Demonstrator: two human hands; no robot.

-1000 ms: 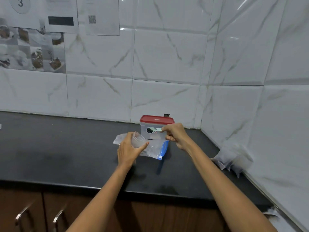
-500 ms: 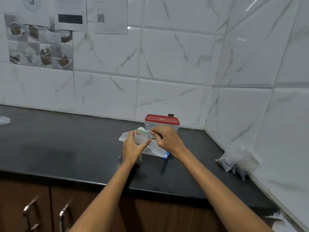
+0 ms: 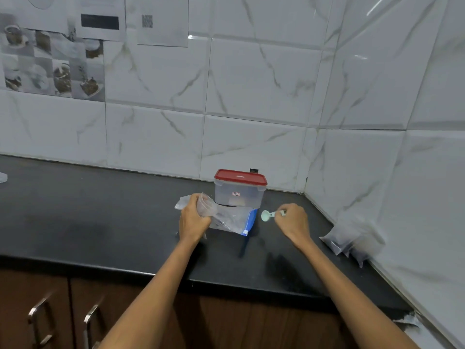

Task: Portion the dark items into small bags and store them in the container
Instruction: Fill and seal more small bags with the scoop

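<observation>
Two bare hands are seen over a black countertop (image 3: 100,210) set into a corner of white marbled tile. A small clear bag (image 3: 206,205) is gripped by the left hand (image 3: 193,220), the fingers curled round its mouth so that the opening is held upright. A pale green scoop (image 3: 266,215) is pinched by its handle in the right hand (image 3: 293,222), with the bowl pointing toward nine o'clock, apart from the bag; whether anything lies in the bowl cannot be told.

Between the hands, a larger clear zip bag (image 3: 234,219) with a blue seal is laid flat on the counter, touching the small bag at its nine o'clock side. Dark items are faintly visible inside it, though they are too blurred to be identified. Just behind it, at twelve o'clock, a clear container (image 3: 239,195) is stood upright with its red lid (image 3: 240,177) fitted on.

At three o'clock from the right hand, well apart, several filled small bags (image 3: 349,241) are leaned against the side wall, with dark contents showing at the bottom. Printed sheets (image 3: 161,20) are stuck to the tiles at eleven o'clock. Brown cabinet doors with metal handles (image 3: 37,316) are seen below the counter edge.
</observation>
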